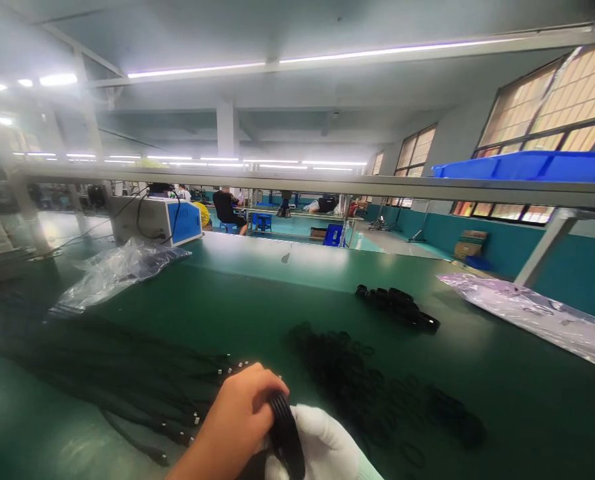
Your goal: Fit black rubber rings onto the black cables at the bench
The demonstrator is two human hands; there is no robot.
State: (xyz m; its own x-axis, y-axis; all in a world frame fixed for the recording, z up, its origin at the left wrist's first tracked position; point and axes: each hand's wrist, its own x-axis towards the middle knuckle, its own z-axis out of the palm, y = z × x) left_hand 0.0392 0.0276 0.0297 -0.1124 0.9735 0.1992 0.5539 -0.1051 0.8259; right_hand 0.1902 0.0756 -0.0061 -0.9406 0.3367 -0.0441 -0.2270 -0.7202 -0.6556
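A coil of black cable [288, 433] is between my two hands at the bottom of the view. My left hand [244, 410], bare, grips the coil's upper left side with thumb and fingers. On the coil's right side is my right hand [324, 440], in a white glove, closed around it with its lower part cut off by the frame edge. Many loose black cables [127, 363] with small metal plugs [196, 419] lie to the left of my left hand. Beyond my right hand spreads a pile of thin black rings [347, 373].
On the green table [237, 293] lie a black bundle [397, 307], a clear plastic bag [127, 270] and another plastic bag [537, 313]. A blue and white machine [184, 220] stands at the back left. Overhead, a shelf bar carries a blue tray [527, 167]. A person [227, 207] sits far off.
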